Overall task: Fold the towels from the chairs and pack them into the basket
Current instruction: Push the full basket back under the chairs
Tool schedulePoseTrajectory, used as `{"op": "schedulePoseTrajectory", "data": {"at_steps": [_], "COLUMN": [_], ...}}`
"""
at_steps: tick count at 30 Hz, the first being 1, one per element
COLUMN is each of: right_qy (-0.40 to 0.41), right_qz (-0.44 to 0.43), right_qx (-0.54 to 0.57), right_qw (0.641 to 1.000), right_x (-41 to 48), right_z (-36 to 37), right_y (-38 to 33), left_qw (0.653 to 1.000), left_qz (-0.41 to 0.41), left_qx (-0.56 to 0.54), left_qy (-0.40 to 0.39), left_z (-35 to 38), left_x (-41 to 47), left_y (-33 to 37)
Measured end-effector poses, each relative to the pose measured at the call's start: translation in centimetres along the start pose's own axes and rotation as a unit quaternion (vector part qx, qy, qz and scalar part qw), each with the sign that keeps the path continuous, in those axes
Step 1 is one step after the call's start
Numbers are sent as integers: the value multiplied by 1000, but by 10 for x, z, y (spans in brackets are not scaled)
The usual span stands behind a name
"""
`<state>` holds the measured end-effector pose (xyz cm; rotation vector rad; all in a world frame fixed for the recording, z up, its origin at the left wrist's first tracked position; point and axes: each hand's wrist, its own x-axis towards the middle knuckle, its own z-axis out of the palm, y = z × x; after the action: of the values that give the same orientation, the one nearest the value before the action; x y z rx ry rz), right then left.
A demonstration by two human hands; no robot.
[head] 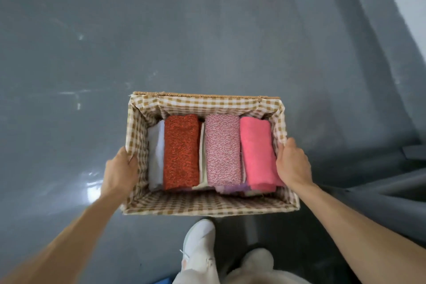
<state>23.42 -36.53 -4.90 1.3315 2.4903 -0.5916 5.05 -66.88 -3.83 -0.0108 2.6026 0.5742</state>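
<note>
We look straight down at a basket (207,207) lined with tan and white checked cloth, over a grey floor (207,30). Whether it rests on the floor or is lifted, we cannot tell.

Folded towels lie side by side inside it. From left to right they are a white towel (156,157), a red speckled towel (181,152), a thin cream towel (202,157), a pale pink patterned towel (223,150) and a bright pink towel (258,152). A bit of purple cloth (232,188) shows under their near ends. The row fills the basket from wall to wall, so packing looks nearly or wholly done.

Our left grip (122,168) clasps the left wall of the basket and our right grip (291,161) clasps the right wall. Each has its thumb at the rim and pinches the wall. The other fingers are hidden on the outside.

The step in hand appears to be moving the full basket. To do it well, we should raise both sides together and keep the basket level, so the row does not slump toward one wall. The soft lining may slip, so we should hold the stiff wall beneath it.

A white shoe (199,237) stands just near the basket.
</note>
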Motion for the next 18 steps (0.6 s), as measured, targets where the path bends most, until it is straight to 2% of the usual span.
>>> {"op": "schedulePoseTrajectory", "data": {"at_steps": [8, 14, 18], "right_qy": [91, 141, 156], "right_qz": [53, 126, 199], "right_qx": [65, 120, 153], "right_qw": [992, 975, 955], "right_x": [-4, 13, 37], "right_z": [-141, -256, -310], "right_y": [-20, -9, 18], "left_qw": [992, 974, 957], "left_qz": [125, 218, 266], "left_qx": [24, 67, 108], "left_qy": [13, -10, -33], "left_z": [-111, -166, -161], "left_x": [23, 35, 44], "left_y": [137, 299, 415]}}
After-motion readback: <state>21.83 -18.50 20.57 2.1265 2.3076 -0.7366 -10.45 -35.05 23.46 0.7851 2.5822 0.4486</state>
